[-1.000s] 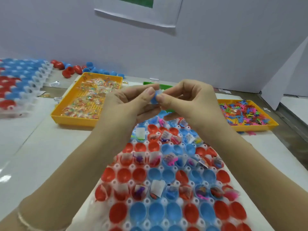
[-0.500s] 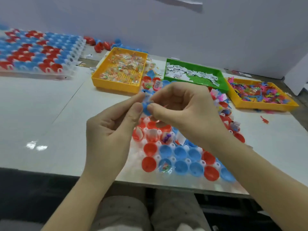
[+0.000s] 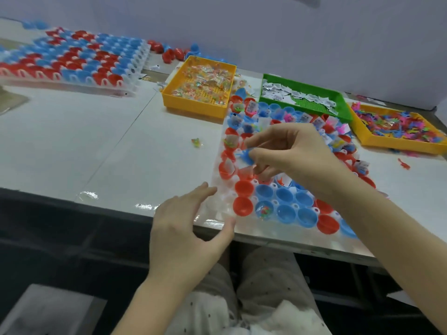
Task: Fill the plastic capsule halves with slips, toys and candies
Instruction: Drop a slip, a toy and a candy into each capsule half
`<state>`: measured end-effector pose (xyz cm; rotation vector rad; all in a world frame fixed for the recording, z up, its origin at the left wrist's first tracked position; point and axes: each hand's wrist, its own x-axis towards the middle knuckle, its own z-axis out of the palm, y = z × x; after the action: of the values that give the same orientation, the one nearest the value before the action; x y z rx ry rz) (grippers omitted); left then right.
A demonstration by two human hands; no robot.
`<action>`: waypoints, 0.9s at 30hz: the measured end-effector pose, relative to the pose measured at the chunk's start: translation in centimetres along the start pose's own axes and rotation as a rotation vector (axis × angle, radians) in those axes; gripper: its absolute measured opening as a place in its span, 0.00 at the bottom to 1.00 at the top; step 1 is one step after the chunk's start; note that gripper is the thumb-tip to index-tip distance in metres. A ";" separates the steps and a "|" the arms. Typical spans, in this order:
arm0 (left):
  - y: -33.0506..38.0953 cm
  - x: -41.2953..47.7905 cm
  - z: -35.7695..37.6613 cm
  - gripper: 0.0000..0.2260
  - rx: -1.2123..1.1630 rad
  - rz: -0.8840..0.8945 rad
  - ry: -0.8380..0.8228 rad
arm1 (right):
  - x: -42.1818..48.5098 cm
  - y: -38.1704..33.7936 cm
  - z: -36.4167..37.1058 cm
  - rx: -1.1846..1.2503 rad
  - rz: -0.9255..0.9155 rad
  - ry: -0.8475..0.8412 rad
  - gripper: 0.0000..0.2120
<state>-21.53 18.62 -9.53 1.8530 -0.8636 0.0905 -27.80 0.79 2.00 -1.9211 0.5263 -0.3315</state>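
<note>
A clear rack (image 3: 217,187) of red and blue capsule halves lies on the white table in front of me; many halves hold slips, toys or candy, and several near ones are bare. My right hand (image 3: 287,153) hovers over the rack's left part and pinches a small blue toy (image 3: 244,155) between thumb and fingers. My left hand (image 3: 186,226) is spread with relaxed fingers at the rack's near left corner, holding nothing. Supplies sit behind: a yellow candy tray (image 3: 191,102), a green slip tray (image 3: 338,97) and a yellow toy tray (image 3: 391,143).
A second rack of capsule halves (image 3: 72,61) lies at the far left, with loose red and blue halves (image 3: 174,53) behind it by the wall. One wrapped candy (image 3: 196,142) and a red toy (image 3: 403,163) lie loose on the table. My lap is below the table edge.
My left hand let go of the blue toy and dropped to the rack's near corner. My right hand keeps the toy and has lowered over the rack. The camera tilted down.
</note>
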 end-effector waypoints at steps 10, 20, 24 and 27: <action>0.5 0.6 1.7 0.18 -0.004 0.100 0.029 | -1.6 0.6 -0.2 -0.337 0.010 -0.237 0.05; -0.1 0.5 2.4 0.15 0.032 0.192 0.065 | -1.3 0.0 1.1 -0.705 -0.054 -0.361 0.02; -0.4 0.5 2.6 0.14 0.039 0.189 0.106 | -1.2 -0.2 1.4 -0.755 -0.134 -0.344 0.05; -0.5 0.5 2.7 0.13 0.026 0.191 0.118 | -1.3 -0.4 1.4 -0.689 -0.150 -0.340 0.05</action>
<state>-21.76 16.25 -10.91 1.7665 -0.9581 0.3280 -28.17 2.67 1.81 -2.6234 0.2822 0.1094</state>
